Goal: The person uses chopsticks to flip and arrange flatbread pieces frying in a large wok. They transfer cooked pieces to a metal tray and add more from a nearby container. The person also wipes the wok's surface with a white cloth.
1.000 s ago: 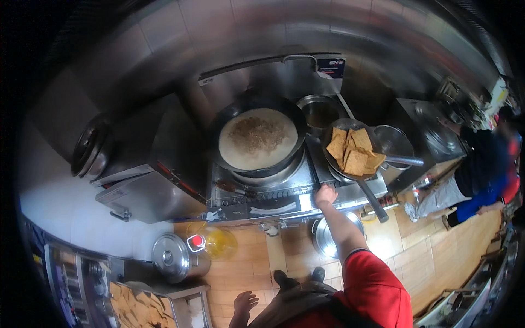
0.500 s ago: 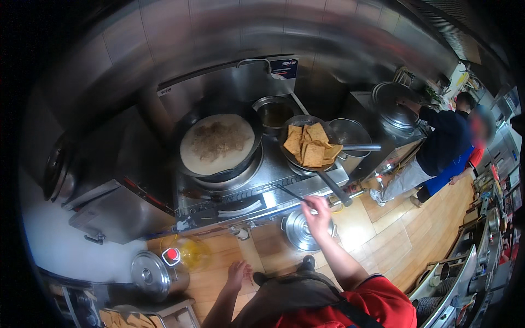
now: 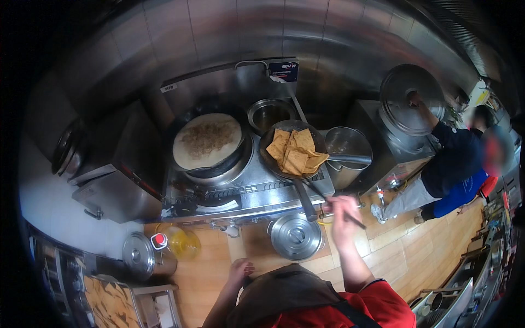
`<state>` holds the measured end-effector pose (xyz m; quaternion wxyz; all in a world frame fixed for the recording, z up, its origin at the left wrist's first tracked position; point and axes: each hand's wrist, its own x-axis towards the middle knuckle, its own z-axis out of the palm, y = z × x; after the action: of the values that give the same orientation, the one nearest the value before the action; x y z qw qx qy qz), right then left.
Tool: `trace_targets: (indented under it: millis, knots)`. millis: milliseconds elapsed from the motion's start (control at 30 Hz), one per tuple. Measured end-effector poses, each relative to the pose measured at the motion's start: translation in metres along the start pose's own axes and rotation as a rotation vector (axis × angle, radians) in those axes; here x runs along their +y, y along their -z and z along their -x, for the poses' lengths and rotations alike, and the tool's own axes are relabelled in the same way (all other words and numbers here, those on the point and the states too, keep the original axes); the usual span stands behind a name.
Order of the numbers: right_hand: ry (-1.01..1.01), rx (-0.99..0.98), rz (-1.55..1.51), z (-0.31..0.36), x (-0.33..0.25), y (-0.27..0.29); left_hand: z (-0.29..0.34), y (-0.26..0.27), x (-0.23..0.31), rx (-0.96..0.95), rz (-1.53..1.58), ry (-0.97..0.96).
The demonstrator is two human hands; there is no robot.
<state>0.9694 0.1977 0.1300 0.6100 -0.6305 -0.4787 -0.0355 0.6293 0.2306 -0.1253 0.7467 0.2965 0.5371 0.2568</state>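
My right hand (image 3: 344, 218) is shut on a pair of long dark chopsticks (image 3: 358, 222), blurred by motion. Their far ends point toward a skillet (image 3: 304, 202) on the right of the stove, its dark handle jutting toward me. Golden-brown square slices (image 3: 295, 161) are piled in that skillet, with a metal strainer or ladle handle (image 3: 353, 159) reaching over its right side. Low in front of my body, my left hand (image 3: 240, 270) hangs with fingers loosely curled and a little apart, holding nothing. A big black wok (image 3: 240, 117) at the left holds a pale round mass with a brown, crumbly middle.
A pot of dark liquid (image 3: 269, 113) stands behind the skillet; a deep steel pot (image 3: 348, 143) is right of it. A lidded pot (image 3: 296, 236) and an oil jug (image 3: 183, 242) sit on the floor. At the right, a co-worker (image 3: 445, 158) holds a large lid (image 3: 413, 98).
My right hand has moved right with the chopsticks, away from the stove's front edge. The co-worker's lid is now raised and tilted. My view has shifted slightly.
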Motion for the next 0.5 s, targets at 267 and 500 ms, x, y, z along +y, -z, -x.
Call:
trace_targets:
  millis: [267,500]
  knots:
    - [-0.369,0.216,-0.238,-0.011,0.064,0.086,0.021,-0.045,-0.016,0.114,0.060,-0.019]
    - [-0.292,0.212,-0.116,-0.005,0.136,0.062,0.027,-0.075,0.010,0.095,-0.060,-0.012]
